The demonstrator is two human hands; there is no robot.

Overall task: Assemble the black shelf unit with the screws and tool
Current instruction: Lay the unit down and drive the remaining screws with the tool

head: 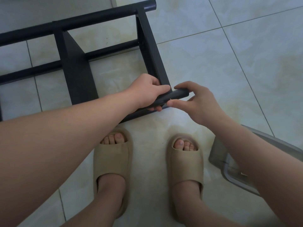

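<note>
The black metal shelf frame (pixel 77 74) lies flat on the pale tiled floor (pixel 229 71), just ahead of a pair of beige foam slippers (pixel 113 161). Its nearest member, a black round tube (pixel 178 94), runs from low on the left up to the right, and its free end pokes out past the corner where a flat side bar meets it.

The left hand (pixel 147 92) grips the tube right at that corner, fingers (pixel 157 109) curled under it and the thumb laid along the top. The right hand (pixel 201 104) comes in from the open end, so it is the nearer one to the tip. It pinches the tip narrowly between forefinger above and thumb below, with the other fingers loose. Whether something small sits in that pinch I cannot tell; no screw or tool shows anywhere.

My guess is that the tube end is being seated or checked while the left hand steadies it. A grey plastic piece (pixel 229 161) lies off to the right (possibly a stool).
</note>
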